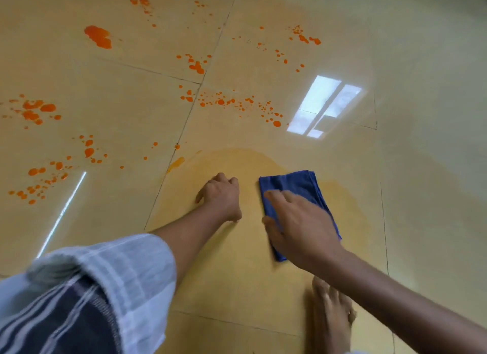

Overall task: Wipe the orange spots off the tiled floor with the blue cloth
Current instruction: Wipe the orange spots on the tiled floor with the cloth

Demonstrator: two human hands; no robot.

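The folded blue cloth (297,195) lies flat under the right hand (300,227), its fingers (276,197) straight and pressing down.

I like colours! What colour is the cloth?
Dark blue, seen in the head view: the cloth under the right hand.

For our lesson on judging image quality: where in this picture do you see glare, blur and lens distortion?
Head view: a bright window reflection glares off the glossy tiled floor; a thin light streak lies lower left; the right hand on the blue cloth is motion-blurred; the wide-angle lens bends the tile joints.
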